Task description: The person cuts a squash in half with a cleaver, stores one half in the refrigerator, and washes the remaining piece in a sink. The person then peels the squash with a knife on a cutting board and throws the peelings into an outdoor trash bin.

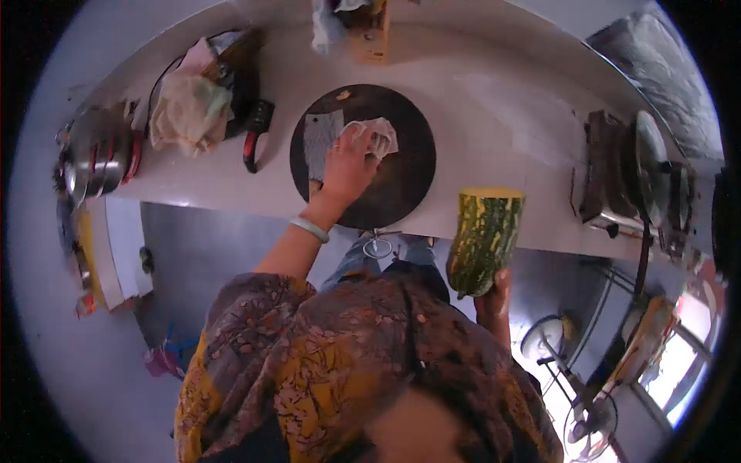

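My left hand (352, 168), with a pale bangle on the wrist, is closed on a crumpled whitish wrap (380, 139) over the round dark chopping board (409, 181). Whether the wrap is plastic or paper I cannot tell. Beside that hand, on the board's left part, lies a cleaver (318, 147) with a hole near the blade's far corner. My right hand (494, 299) grips a green and yellow mottled squash (483, 239) near its lower end. The squash stands upright at the counter's front edge, its flat, cut yellow face up.
A small yellowish scrap (343, 96) sits at the board's far edge. To the left are a black and red handle (258, 135), a beige cloth (189, 116) and metal pots (99, 158). A stove (603, 170) with a pan (651, 166) is at the right. A box (374, 35) stands behind.
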Demonstrator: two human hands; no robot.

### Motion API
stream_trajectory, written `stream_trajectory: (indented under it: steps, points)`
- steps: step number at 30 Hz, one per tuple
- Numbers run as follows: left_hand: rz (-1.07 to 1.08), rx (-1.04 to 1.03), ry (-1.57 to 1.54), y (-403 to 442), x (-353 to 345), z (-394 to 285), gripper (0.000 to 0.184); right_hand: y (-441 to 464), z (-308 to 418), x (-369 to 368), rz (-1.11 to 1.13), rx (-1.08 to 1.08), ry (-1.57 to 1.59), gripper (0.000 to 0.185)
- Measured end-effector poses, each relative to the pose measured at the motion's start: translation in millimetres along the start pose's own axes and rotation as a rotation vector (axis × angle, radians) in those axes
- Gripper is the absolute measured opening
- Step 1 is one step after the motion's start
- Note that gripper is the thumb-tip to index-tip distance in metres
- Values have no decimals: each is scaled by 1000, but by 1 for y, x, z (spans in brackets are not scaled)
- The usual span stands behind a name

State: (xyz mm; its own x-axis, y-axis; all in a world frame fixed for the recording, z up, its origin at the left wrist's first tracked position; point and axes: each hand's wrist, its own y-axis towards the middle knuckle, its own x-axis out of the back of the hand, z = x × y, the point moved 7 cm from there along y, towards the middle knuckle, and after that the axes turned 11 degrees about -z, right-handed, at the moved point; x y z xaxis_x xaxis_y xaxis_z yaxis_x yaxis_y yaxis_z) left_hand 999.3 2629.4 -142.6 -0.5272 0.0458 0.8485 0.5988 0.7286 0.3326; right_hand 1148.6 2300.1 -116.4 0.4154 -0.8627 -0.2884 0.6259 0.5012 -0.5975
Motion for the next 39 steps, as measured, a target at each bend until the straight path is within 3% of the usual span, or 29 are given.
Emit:
stream_trajectory:
  steps: [6, 9, 11, 15, 17, 20, 22, 25, 27, 30, 32, 35, 36, 39]
  points:
    - [305, 157, 3, 16, -53, 6, 51, -23, 3, -24, 58, 60, 17, 97]
    - [75, 76, -166, 10, -75, -11, 43, -28, -8, 5, 14, 31, 37, 92]
    - [156, 145, -245, 1, -100, -35, 39, -27, -6, 18, 0, 5, 49, 92]
    - [238, 343, -693, -19, -140, -105, 37, -28, 24, 22, -47, 56, 52, 94]
    - [307, 143, -613, -23, -154, -142, 49, -23, 34, 34, -36, 66, 57, 93]
    - [462, 173, -370, -25, -148, -162, 65, -18, 50, 35, 24, 69, 37, 87]
    - [411, 166, -434, -21, -121, -164, 63, -11, 57, 39, 82, 102, 2, 83]
    - [170, 56, -372, -9, -52, -147, 70, -6, 64, 29, 105, 53, 2, 83]
    - [39, 99, -285, -25, -16, -92, 75, 2, 57, 28, 116, 40, 19, 82]
    - [22, 376, 56, -81, 29, -1, 77, 16, 46, 28, 130, 34, 10, 81]
    - [-72, 415, 164, -119, 37, 44, 76, 19, 45, 16, 139, 28, 1, 79]
    - [60, 735, -64, -134, 37, 75, 74, 21, 37, -24, 121, 2, 9, 76]
    - [33, 659, -13, -131, 37, 76, 67, 29, 25, -30, 112, -23, 11, 75]
    - [123, 753, -56, -124, 34, 85, 59, 55, -12, -55, 125, -61, -54, 73]
